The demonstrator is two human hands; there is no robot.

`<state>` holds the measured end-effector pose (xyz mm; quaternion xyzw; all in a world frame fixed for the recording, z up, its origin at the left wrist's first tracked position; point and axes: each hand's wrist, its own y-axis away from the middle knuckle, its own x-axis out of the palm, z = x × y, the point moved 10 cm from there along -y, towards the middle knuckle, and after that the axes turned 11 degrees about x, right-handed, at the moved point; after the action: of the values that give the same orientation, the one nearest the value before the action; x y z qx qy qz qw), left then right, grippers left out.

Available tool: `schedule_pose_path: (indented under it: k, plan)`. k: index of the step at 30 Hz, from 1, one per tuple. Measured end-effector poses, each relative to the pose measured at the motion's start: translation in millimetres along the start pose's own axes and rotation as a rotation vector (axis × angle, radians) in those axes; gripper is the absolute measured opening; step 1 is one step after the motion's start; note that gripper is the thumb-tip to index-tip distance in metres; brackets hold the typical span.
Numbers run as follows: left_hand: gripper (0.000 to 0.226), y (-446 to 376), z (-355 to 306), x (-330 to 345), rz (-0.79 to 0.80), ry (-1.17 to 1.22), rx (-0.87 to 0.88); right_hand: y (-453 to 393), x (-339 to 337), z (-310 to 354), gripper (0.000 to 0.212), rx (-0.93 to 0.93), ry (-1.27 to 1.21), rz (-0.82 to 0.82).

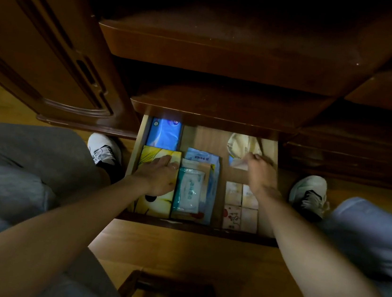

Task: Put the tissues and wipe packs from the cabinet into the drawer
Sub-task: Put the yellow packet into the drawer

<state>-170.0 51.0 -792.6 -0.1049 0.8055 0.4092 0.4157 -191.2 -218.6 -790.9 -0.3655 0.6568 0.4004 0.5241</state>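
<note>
While both my arms reach down into the open drawer [269,182], my left hand [162,176] lies flat with straight fingers on the yellow tissue pack [150,153], and my right hand [259,171] pinches a pale crinkly pack [242,144] at the back.

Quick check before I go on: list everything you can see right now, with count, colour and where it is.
drawer: one, light wood inside, pulled open under the dark cabinet.
blue tissue pack: one, blue, back left corner of the drawer.
yellow tissue pack: one, yellow with a cartoon print, front left.
wipe packs: a small overlapping pile, teal, white and blue, centre; count unclear.
small tissue packs: four, pale with small prints, in a block, front right.
crumpled pack: one, cream, back right.
stool: one, dark wood, on the floor in front.
shoes: two, white.
left hand: flat on the yellow tissue pack.
right hand: pinching the crumpled pack.
</note>
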Motion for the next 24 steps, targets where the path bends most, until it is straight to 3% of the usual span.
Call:
schedule_pose_path:
  k: [2, 5, 10, 12, 15, 17, 18, 20, 22, 24]
  plan:
    - [0.066, -0.2, -1.8, -1.4, -0.010, -0.022, -0.009, 8.7, -12.5, 1.4, 0.037, -0.042, 0.018, 0.023]
    - [0.064, -1.6, -4.7, -6.1, -0.031, -0.056, -0.031, 34.4, -28.8, 2.9, 0.023, -0.106, 0.080, 0.113]
    - [0.063, -9.7, -6.0, -8.1, -0.022, -0.058, -0.040, 116.6, 2.4, -10.6, 0.017, -0.164, 0.169, 0.660]
    - [0.064, -12.1, -4.5, -5.9, -0.030, -0.063, -0.040, 141.1, 10.9, -7.7, 0.022, -0.220, 0.272, 0.760]
    - [0.065, -13.3, -3.6, -2.8, -0.030, -0.053, -0.026, 128.8, 7.1, 10.4, 0.019, -0.225, 0.243, 0.671]
    - [0.066, -13.3, -4.6, -3.1, -0.041, -0.051, -0.015, 102.9, -10.0, 22.7, 0.014, -0.214, 0.196, 0.439]
    - [0.065, -13.1, -4.9, -3.9, -0.051, -0.058, -0.012, 91.5, -16.3, 26.5, 0.017, -0.202, 0.157, 0.336]
    - [0.062, -12.4, -3.3, -4.1, -0.062, -0.046, -0.015, 77.1, -7.4, 25.5, 0.054, -0.171, 0.059, 0.304]
    - [0.062, -11.8, -0.2, -2.1, -0.063, -0.019, -0.027, 77.4, 20.5, 19.9, 0.087, -0.173, 0.071, 0.449]
    - [0.064, -11.6, 3.5, 1.1, -0.047, 0.018, -0.038, 82.9, 46.8, 11.2, 0.097, -0.159, 0.103, 0.568]
